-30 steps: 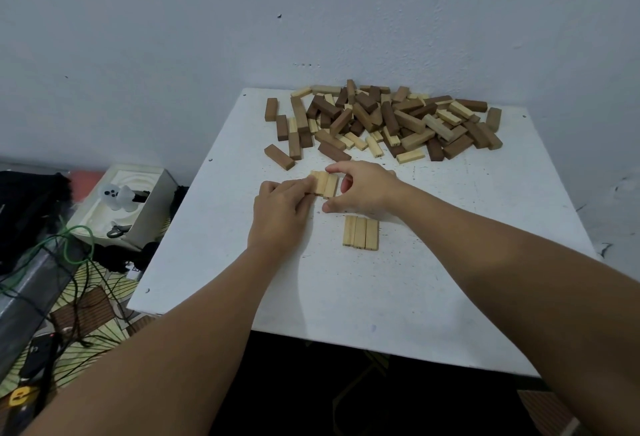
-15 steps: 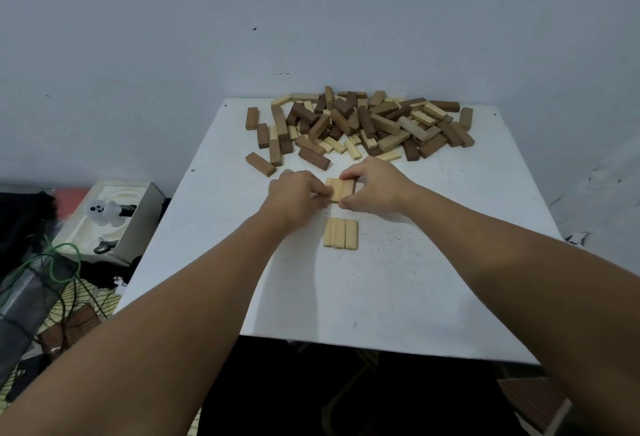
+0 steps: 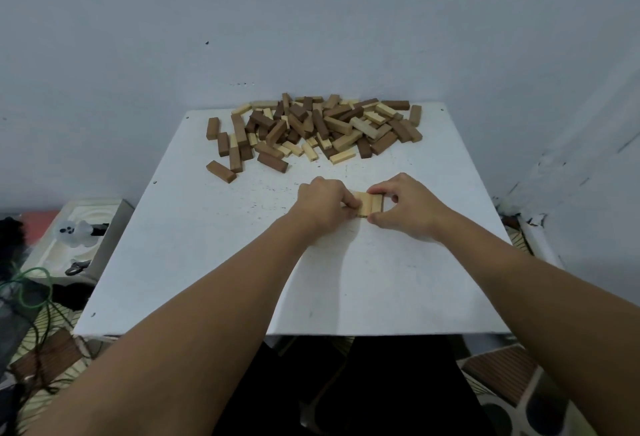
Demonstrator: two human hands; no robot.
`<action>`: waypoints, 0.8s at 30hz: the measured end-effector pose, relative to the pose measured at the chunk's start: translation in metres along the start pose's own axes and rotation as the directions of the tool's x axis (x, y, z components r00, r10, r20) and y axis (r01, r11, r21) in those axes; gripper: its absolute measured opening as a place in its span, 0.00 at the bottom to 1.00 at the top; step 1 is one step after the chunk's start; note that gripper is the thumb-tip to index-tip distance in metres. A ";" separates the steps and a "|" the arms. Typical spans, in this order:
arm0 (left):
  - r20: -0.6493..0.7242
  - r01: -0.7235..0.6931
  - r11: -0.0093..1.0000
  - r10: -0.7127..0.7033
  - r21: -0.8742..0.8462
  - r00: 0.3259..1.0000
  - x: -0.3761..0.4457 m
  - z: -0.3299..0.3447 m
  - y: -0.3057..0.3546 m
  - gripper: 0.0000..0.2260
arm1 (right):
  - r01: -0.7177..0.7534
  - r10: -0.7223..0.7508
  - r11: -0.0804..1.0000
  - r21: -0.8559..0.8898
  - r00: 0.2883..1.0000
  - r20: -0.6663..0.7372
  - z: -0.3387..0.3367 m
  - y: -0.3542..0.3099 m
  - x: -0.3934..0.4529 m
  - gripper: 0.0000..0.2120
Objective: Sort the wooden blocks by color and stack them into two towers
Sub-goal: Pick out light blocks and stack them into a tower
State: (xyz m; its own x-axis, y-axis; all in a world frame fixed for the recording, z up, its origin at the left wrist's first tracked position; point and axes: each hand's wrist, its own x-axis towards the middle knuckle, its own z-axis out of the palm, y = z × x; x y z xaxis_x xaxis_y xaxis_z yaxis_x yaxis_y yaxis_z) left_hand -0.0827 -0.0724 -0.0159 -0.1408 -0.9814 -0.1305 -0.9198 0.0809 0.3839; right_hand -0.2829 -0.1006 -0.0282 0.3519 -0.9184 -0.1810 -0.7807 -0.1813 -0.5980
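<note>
One table (image 3: 214, 262) is standing against a wall (image 3: 311, 20), carrying one heap (image 3: 311, 127) of mixed dark and pale blocks, too jumbled to count, lying at 12 o'clock along the far edge. A few dark blocks are straying toward 10 o'clock, the outermost block (image 3: 221, 171) lying apart from the rest. One small pale stack (image 3: 370, 204) is sitting near the table's middle; its block count is hidden by fingers. Bare tabletop is spreading from the stack to the near edge at 6 o'clock and to the 3 and 9 o'clock edges. The left hand (image 3: 323, 207) is curling its fingers against the stack's left side, and the right hand (image 3: 405, 209) is pinching it between thumb and forefinger.
</note>
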 end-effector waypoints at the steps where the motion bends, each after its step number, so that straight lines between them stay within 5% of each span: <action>1: -0.006 -0.002 1.000 0.001 -0.013 1.000 -0.003 0.002 0.003 0.09 | 0.001 -0.001 1.000 0.011 1.000 -0.002 0.000 0.004 -0.005 0.28; 9: -0.032 0.026 0.984 -0.032 -0.177 0.999 -0.031 -0.006 -0.001 0.12 | 0.014 -0.009 0.992 -0.127 0.999 0.037 -0.002 -0.005 -0.018 0.39; 12: -0.086 0.049 0.970 -0.072 -0.240 0.994 -0.045 -0.022 -0.028 0.15 | 0.080 -0.086 0.979 -0.189 0.996 -0.025 0.002 -0.023 -0.023 0.36; 19: 0.187 0.253 0.917 -0.203 -0.307 0.961 -0.082 -0.054 -0.085 0.30 | 0.230 -0.221 0.933 -0.276 0.973 0.064 0.037 -0.067 -0.020 0.34; 24: 0.160 0.220 0.932 -0.179 -0.290 0.971 -0.085 -0.048 -0.098 0.35 | 0.228 -0.216 0.914 -0.335 0.974 0.072 0.051 -0.080 -0.014 0.35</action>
State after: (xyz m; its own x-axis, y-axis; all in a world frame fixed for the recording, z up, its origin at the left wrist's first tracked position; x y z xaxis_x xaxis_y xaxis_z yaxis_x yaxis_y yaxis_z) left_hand 0.0369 -0.0047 0.0013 -0.0304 -0.9392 -0.3419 -0.7818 -0.1908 0.5936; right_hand -0.1990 -0.0548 -0.0180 0.5485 -0.8297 -0.1037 -0.8068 -0.4927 -0.3261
